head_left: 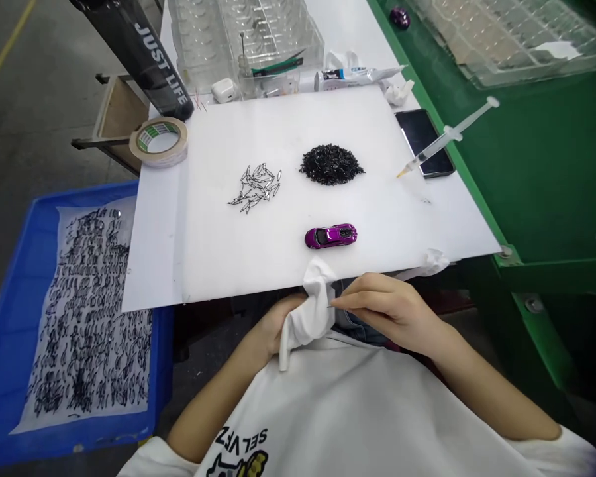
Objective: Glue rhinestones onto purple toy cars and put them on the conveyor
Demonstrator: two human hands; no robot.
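Just below the front edge of the white board, my left hand [279, 323] is closed on a white cloth [312, 308]. Beside it, my right hand [390, 310] is pinched, its fingertips close to the cloth; a tiny dark tip shows there, too small to name. A purple toy car [330, 236] lies on the board [248, 258] just beyond my hands. Farther back are a heap of small black pieces [332, 164] and a loose scatter of thin, dark-outlined clear pieces [256, 187].
A syringe [442, 140] lies across a phone [424, 142] at right. Tape [159, 140] and a black bottle [144, 59] stand left. Clear trays [198, 40] are at the back. A blue bin [10, 371] holds a sheet of dark pieces. A green frame [551, 185] borders the right.
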